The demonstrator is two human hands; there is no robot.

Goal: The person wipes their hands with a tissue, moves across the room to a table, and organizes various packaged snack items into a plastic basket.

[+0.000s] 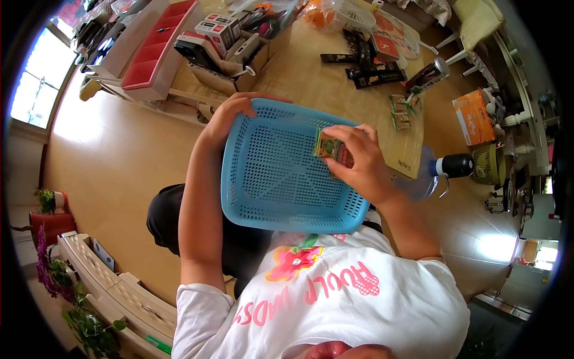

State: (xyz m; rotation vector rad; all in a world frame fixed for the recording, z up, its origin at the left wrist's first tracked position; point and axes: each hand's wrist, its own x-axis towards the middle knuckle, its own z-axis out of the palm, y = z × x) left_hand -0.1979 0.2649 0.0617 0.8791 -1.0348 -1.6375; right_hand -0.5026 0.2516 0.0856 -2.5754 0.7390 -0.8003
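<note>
White short-sleeved T-shirt with pink lettering and a red-pink flower (335, 293) fills the near middle. Just beyond it, above the lap: light-blue rectangular plastic basket with perforated base and sides (278, 179), tilted toward the camera. Cannot tell if its far side rests on the surface edge.

Hands: left hand (232, 112) curled round the basket's far-left corner, fingers partly hidden by the rim. Right hand (360, 157) half closed, thumb and fingers pinching a small green, yellow and red packet (326, 145) over the right part of the basket's interior; palm side hidden, so cannot tell if more than one is held.

Beyond the basket, pale wood-look surface (302, 66). Near its right edge, small green-and-brown packets (400, 113) lie together. Just past them, dark cylindrical container with a silvery end (430, 75), tilted. Further left of that, long black sachets (376, 78) in a loose pile, square red box (384, 48) at their far side. Left part of the surface: open brown cardboard box (233, 81) with a dark phone-like item and a white device.

Right of the surface, clear-blue water bottle with black pump top (455, 166); further right, orange cardboard box (473, 116) on the floor. Far left, pale tray with red compartments (156, 57).
</note>
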